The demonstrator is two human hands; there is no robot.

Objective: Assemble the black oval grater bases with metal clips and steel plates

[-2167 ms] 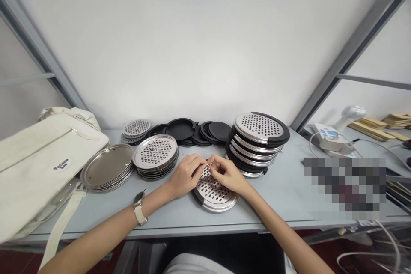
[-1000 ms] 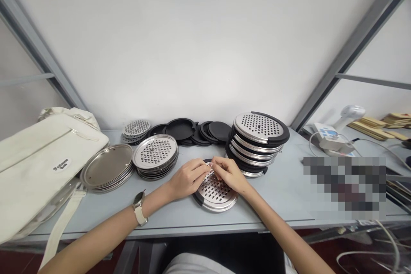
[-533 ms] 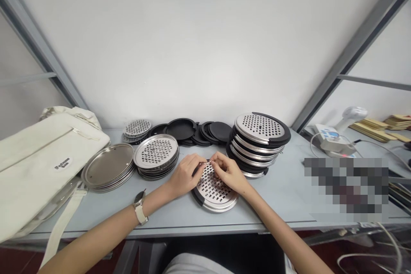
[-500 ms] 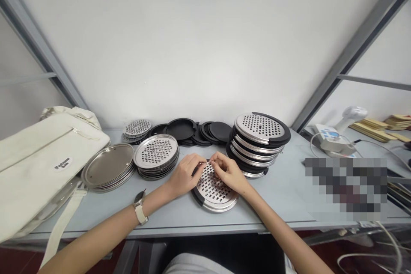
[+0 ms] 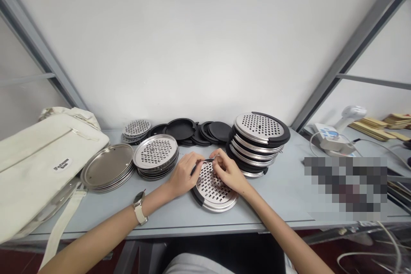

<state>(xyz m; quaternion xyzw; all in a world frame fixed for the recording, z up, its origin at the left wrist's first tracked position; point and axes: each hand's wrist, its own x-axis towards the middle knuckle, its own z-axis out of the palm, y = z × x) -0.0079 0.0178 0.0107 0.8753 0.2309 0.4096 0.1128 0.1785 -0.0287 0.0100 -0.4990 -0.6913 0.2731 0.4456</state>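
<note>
A round metal grater disc with a black rim section (image 5: 221, 197) lies on the table between my hands. At its far edge, my left hand (image 5: 184, 174) pinches a thin, shiny piece too small to name. My right hand (image 5: 228, 172) is curled over the disc's upper right, thumb and fingers bent together; what they hold, if anything, is hidden. Just left of my left hand stands a pile of perforated metal grater discs (image 5: 157, 152). Behind my right hand rises a tall stack of grater discs with black rims (image 5: 261, 126).
Plain metal discs (image 5: 109, 165) are piled at the left, beside a white bag (image 5: 38, 154). Black round parts (image 5: 181, 130) and small perforated discs (image 5: 137, 127) lie along the wall. At the right are a white device with cables (image 5: 334, 137), wooden pieces (image 5: 372, 128) and a pixelated patch.
My right fingers have moved slightly up and curled, parting from my left fingertips. The left hand stays almost in place, and the disc has not visibly moved.
</note>
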